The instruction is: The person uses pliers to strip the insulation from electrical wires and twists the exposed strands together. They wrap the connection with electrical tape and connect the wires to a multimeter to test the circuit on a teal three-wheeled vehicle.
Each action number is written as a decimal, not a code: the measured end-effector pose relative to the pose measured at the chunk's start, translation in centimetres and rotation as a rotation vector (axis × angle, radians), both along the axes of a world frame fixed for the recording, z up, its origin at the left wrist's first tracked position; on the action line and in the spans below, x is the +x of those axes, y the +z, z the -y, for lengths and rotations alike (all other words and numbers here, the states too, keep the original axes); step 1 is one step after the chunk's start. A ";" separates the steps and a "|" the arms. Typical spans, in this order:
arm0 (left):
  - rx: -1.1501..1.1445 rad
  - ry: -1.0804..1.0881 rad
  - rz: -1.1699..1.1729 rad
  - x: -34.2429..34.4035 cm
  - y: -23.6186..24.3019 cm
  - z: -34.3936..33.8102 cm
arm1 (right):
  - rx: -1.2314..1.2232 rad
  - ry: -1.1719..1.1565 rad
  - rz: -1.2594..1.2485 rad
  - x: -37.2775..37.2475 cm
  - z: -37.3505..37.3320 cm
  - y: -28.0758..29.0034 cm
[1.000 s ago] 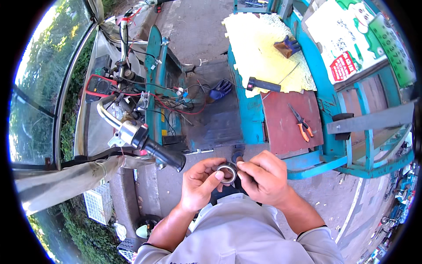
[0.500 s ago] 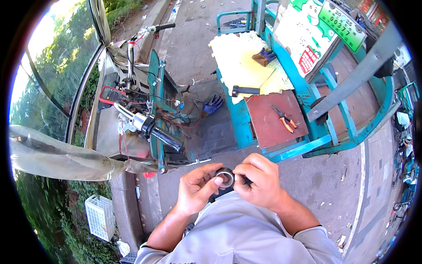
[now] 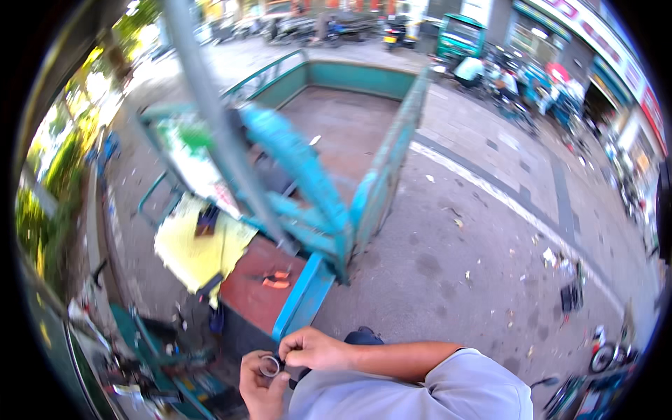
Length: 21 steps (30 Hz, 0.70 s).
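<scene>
A small dark roll of tape (image 3: 278, 365), probably electrical tape, is held low in front of my body. My left hand (image 3: 257, 386) grips it from the left, fingers and thumb around the ring. On its right side, my right hand (image 3: 308, 350) is closed in a pinch at the edge of the roll; the pinched bit is too small to make out. Beyond my hands, orange-handled pliers (image 3: 277, 281) lie on the red-brown seat board (image 3: 255, 290) of a teal cargo tricycle. Motion blurs part of the view.
A yellow sheet (image 3: 185, 245) bears a dark glove (image 3: 207, 220) and a black handlebar grip (image 3: 210, 283). The tricycle's grey post (image 3: 217, 105) and cargo bed (image 3: 343, 119) stand ahead. Handlebars (image 3: 143, 393) are at lower left. Litter and a black object (image 3: 572, 297) lie rightward on the pavement.
My view has swung right and up, bringing the cargo bed and street into sight. The tricycle now appears farther left. Both hands still hold the tape roll, lower and farther left in view.
</scene>
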<state>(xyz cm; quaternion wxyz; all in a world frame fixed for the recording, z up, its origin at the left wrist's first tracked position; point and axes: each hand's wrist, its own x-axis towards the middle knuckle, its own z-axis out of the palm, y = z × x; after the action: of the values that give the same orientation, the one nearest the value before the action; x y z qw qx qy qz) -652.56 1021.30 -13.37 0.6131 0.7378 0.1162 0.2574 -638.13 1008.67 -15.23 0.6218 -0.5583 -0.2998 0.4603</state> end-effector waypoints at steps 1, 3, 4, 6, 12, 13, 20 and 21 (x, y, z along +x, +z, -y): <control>0.150 -0.041 -0.068 2.5 1.7 1.7 | -0.016 -0.067 -0.013 1.5 2.3 -1.0; 0.208 -0.265 -0.202 4.3 2.1 2.9 | 0.036 -0.125 0.032 3.3 5.9 -1.4; 0.193 -0.307 -0.253 5.1 1.9 3.6 | 0.061 -0.151 0.042 3.8 7.3 -1.9; 0.106 -0.376 -0.297 5.7 0.2 3.5 | 0.160 -0.210 0.098 4.9 9.7 -1.8; -0.025 -0.403 -0.320 11.3 1.7 5.2 | 0.010 -0.321 -0.018 11.7 18.5 -3.8; 0.109 -0.438 -0.388 11.8 1.6 5.8 | 0.128 -0.271 -0.043 11.3 18.8 -3.2; 0.487 -0.684 -0.353 18.4 5.3 12.4 | 0.104 -0.163 0.390 12.9 20.9 -0.4; 0.524 -0.704 -0.353 18.7 5.6 12.6 | 0.104 -0.175 0.391 12.9 20.9 -0.5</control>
<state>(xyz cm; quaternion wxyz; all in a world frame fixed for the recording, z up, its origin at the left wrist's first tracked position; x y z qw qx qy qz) -633.82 1008.68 -7.81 0.4268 0.8948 -0.1075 -0.0751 -625.22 987.76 -15.76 0.6175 -0.6279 -0.3884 0.2713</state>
